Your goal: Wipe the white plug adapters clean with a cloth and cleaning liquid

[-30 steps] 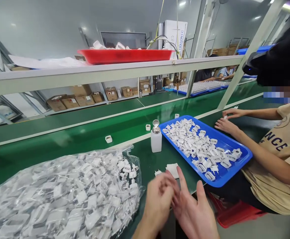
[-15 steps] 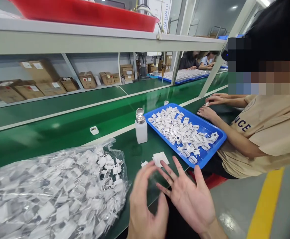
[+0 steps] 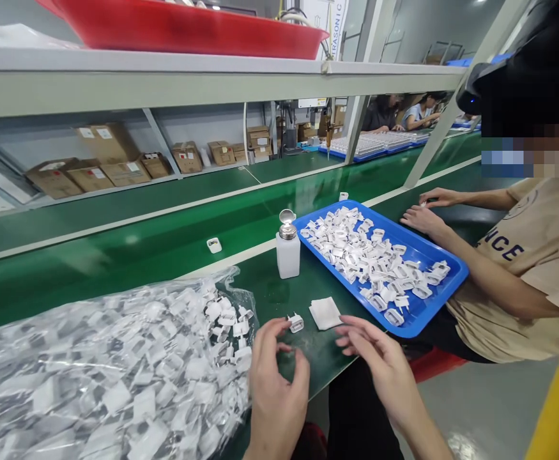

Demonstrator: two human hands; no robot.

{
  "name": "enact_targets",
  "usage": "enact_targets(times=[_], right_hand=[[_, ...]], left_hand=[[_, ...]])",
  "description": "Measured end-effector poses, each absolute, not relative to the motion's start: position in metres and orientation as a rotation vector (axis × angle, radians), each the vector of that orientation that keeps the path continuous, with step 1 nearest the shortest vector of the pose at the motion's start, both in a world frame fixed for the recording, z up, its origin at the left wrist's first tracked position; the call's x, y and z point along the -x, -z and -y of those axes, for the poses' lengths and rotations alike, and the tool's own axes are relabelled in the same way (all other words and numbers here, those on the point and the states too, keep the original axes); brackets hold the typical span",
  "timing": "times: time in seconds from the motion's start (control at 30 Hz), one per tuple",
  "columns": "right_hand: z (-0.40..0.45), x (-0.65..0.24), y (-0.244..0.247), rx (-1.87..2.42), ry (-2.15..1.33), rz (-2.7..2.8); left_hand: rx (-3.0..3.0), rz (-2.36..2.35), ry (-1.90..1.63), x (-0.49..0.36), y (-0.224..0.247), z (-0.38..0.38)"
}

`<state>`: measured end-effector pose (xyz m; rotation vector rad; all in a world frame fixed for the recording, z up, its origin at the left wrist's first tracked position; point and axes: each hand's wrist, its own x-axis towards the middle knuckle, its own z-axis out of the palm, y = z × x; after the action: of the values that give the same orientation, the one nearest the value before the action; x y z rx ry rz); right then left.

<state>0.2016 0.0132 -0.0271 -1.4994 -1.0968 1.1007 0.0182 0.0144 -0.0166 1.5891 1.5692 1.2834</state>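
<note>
My left hand [image 3: 279, 386] is held over the near edge of the green bench with thumb and fingers apart, nothing between them. Just beyond its fingertips lies a single white plug housing [image 3: 296, 323] with metal pins. My right hand [image 3: 382, 364] has its fingers partly bent and apart. Its fingertips are at the right edge of a folded white cloth [image 3: 325, 313]; whether they touch it I cannot tell. Behind the cloth stands a white pump bottle [image 3: 287, 255] with its metal lid [image 3: 287, 216] flipped up.
A clear plastic bag [image 3: 116, 377] of white housings spreads across the left. At right, a blue tray [image 3: 411, 329] carries many more. One housing [image 3: 214, 245] lies on the green belt. A co-worker's hands [image 3: 425, 217] work beyond the tray. A shelf [image 3: 188, 86] crosses overhead.
My right hand has turned from palm up with spread fingers to reaching down by the cloth. My left hand has shifted slightly, uncovering the single housing. The view has swung a little left.
</note>
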Motion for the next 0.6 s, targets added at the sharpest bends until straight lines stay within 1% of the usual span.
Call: enact_targets(times=[0.03, 0.1, 0.2, 0.27, 0.4, 0.6], right_hand=[[-0.02, -0.204, 0.031, 1.674, -0.942, 1.212], [-0.034, -0.205, 0.036, 1.882, -0.729, 1.311], [-0.052, -0.196, 0.038, 2.03, -0.535, 1.387], [-0.061, -0.188, 0.039, 2.086, -0.473, 1.446], [-0.07, -0.186, 0.046, 2.083, -0.515, 1.526], [-0.048, -0.207, 0.052, 1.903, -0.712, 1.527]], left_hand=[[-1.614, -1.66, -1.225, -0.021, 0.022, -0.017], [-1.673, -1.764, -1.14, -0.029, 0.032, -0.023], [-1.79, -1.836, -1.112, -0.043, 0.045, -0.037], [-1.882, -1.922, -1.077, -0.048, 0.05, -0.046], [-1.913, -1.946, -0.971, -0.047, 0.052, -0.055], [-1.752, -1.549, -0.792, -0.025, 0.044, -0.034]])
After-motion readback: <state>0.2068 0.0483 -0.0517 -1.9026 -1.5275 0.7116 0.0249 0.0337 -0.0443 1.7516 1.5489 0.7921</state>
